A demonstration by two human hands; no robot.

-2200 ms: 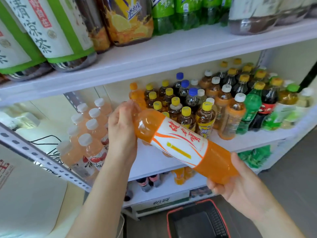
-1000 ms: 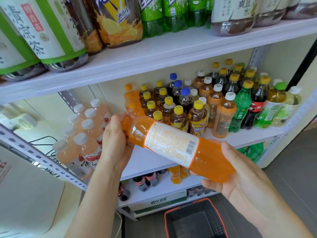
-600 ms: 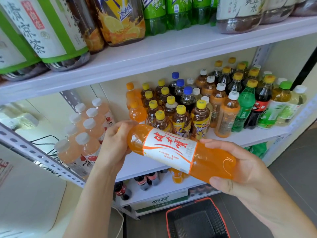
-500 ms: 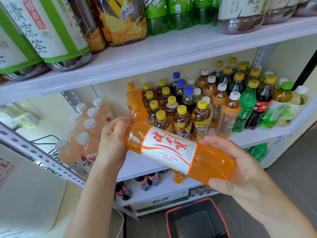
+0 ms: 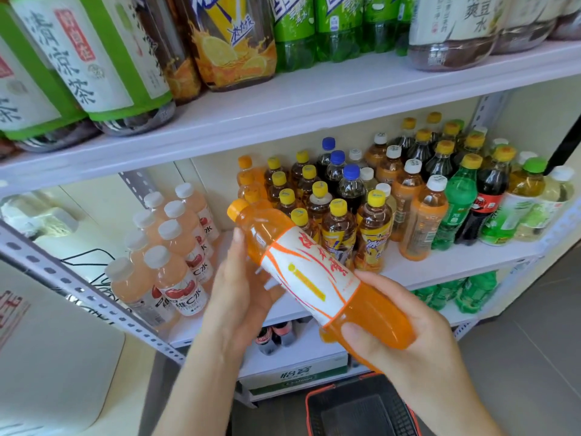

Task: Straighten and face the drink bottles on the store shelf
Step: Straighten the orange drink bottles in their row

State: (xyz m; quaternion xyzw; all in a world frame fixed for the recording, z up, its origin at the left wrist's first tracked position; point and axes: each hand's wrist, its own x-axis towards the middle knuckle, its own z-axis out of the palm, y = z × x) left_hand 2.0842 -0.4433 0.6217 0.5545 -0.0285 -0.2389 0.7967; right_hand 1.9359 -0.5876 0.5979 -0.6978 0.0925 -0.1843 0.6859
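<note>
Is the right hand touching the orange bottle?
Touching. Head view shows the right hand curled round the orange bottle, thumb pressed on its lower end.

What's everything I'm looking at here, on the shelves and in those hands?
orange bottle: one, orange with white label, tilted before the middle shelf
pale pink bottles: about eight, white caps, middle shelf left
yellow-capped bottles: many, amber and dark, middle shelf centre
blue-capped bottles: three, dark, among them
cola bottle: one, dark with red label, middle shelf right
large bottles: several, green, yellow, white labels, top shelf
basket: one, black with red rim, floor below
left hand: one, touching the bottle's upper part
right hand: one, gripping its base
</note>
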